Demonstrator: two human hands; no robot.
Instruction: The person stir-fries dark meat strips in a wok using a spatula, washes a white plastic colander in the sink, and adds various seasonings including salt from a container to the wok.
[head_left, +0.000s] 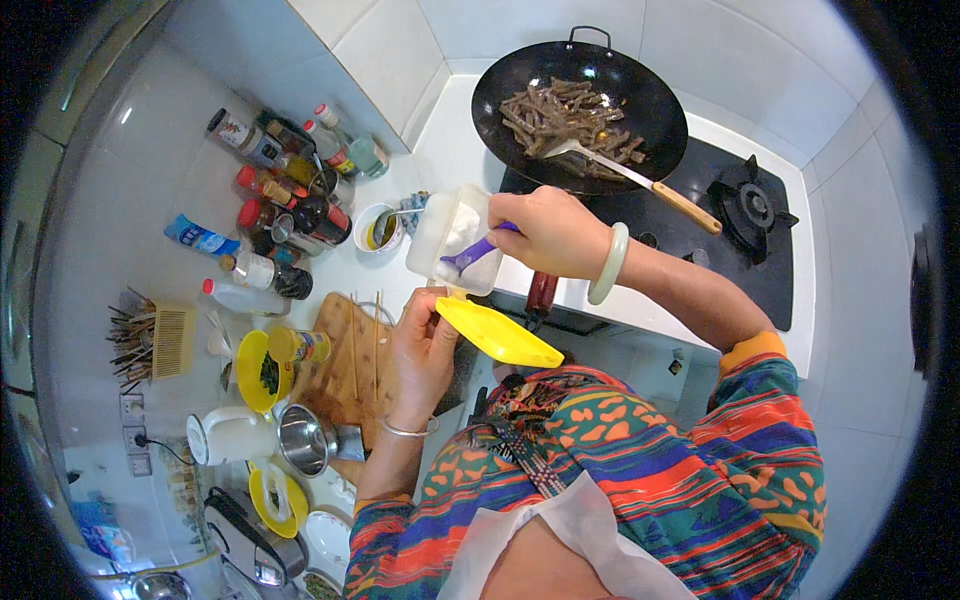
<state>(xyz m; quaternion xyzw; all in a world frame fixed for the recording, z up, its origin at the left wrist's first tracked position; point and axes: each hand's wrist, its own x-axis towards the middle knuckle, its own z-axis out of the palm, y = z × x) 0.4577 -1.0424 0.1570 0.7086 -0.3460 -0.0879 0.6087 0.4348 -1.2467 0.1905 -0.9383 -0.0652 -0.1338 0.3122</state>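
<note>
My left hand (426, 341) holds a translucent plastic container (433, 244) by the base of its open yellow lid (499, 332). White powder (465, 225) lies inside. Above it, my right hand (546, 229) grips a small purple plastic spoon (474, 253), its bowl inside the container. Beyond my hands, a black wok (487, 112) on the stove holds dark cooked strips (562, 120). A spatula with a wooden handle (686, 208) rests across the wok's rim. Just left of the container stands a white bowl (367, 244) with yellowish liquid and a metal spoon in it.
Sauce bottles (322, 217) crowd the left counter near the wall. Nearer are a wooden cutting board (341, 322) with chopsticks, a yellow bowl (247, 375) of greens, a steel bowl (304, 442) and a white electric kettle (240, 436). A bare gas burner (754, 204) is at right.
</note>
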